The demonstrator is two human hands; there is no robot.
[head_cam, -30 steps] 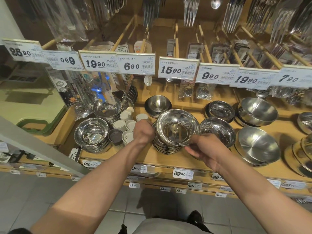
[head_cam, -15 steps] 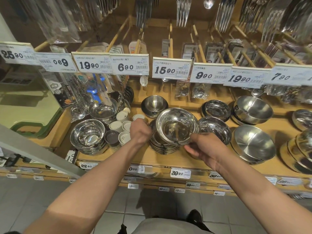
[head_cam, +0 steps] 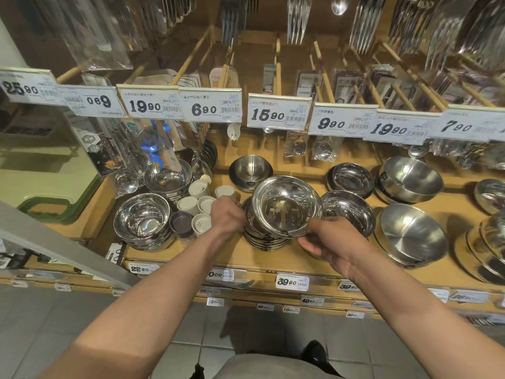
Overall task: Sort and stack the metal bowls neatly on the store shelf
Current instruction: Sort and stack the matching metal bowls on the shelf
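A shiny metal bowl (head_cam: 287, 205) is tilted toward me above a stack of similar bowls (head_cam: 266, 239) at the middle of the wooden shelf (head_cam: 246, 258). My right hand (head_cam: 330, 239) grips the tilted bowl's near right rim. My left hand (head_cam: 226, 216) is closed against the left side of the stack, just under the tilted bowl. Another stack of shiny bowls (head_cam: 142, 222) stands to the left. A single shiny bowl (head_cam: 347, 212) sits right of the middle stack.
Small white cups (head_cam: 196, 199) and a dark lid (head_cam: 181, 224) stand between the two stacks. Matte bowls (head_cam: 410, 236) fill the right side, and a deep small bowl (head_cam: 250, 170) sits behind. Price tags (head_cam: 278, 112) and hanging cutlery overhang the shelf.
The view has shifted slightly. Both hands stay on the tilted bowl and the stack, with the bowl in nearly the same place.
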